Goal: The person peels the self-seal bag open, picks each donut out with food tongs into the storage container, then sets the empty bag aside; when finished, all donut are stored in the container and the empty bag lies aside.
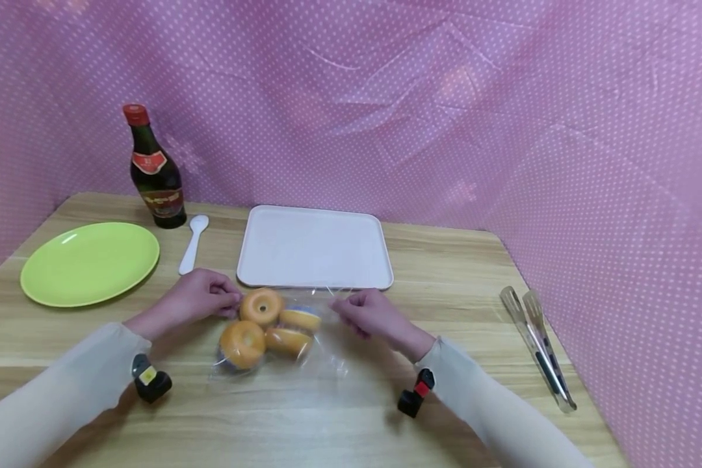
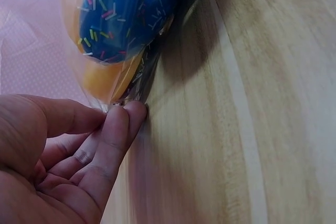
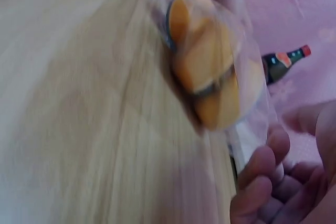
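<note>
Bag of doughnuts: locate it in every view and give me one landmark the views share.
Head: the bag of doughnuts is left of centre, below the middle, just under the white tray.
Left wrist: at the top, left of centre, blue icing showing through the bag.
Right wrist: the bag is right of centre, upper half, the bottle to its right.
Shared landmark: the wooden table.

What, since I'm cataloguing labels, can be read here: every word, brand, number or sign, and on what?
No text is legible.
Bottle, neck label: too small to read.
Bottle, lower label: too blurred to read.
Wrist tags: too small to tell.
Bag: no writing seen.
</note>
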Motion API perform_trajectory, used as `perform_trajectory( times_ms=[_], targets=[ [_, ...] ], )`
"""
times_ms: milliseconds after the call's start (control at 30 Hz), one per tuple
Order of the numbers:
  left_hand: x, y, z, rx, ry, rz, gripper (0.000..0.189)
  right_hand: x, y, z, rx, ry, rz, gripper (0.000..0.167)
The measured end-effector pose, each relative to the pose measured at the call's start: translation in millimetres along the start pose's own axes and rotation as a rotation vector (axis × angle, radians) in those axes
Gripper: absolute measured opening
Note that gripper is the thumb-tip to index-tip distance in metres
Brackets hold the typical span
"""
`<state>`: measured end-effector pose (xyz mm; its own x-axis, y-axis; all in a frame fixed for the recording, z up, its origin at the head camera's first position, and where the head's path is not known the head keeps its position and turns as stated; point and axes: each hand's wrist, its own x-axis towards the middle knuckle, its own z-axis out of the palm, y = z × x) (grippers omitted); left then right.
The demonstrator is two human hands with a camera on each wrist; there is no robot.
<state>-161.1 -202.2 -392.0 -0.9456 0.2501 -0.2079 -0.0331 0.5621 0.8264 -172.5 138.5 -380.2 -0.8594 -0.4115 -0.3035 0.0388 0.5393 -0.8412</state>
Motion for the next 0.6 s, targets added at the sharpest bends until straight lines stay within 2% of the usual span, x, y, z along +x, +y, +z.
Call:
perform_trajectory(
  times_ms=[233, 600],
  targets=[
    [-1.7, 3.3, -0.6, -0.021, -0.008, -0.012, 0.021, -0.9, -3.1, 5.9, 0.082, 0.037, 0.000, 0.038],
    [-0.6, -0.2, -1.9, 0.024, -0.003, 0.017, 0.018, -0.4, 2.8, -0.8, 0.122, -0.023, -0.036, 0.028]
  ],
)
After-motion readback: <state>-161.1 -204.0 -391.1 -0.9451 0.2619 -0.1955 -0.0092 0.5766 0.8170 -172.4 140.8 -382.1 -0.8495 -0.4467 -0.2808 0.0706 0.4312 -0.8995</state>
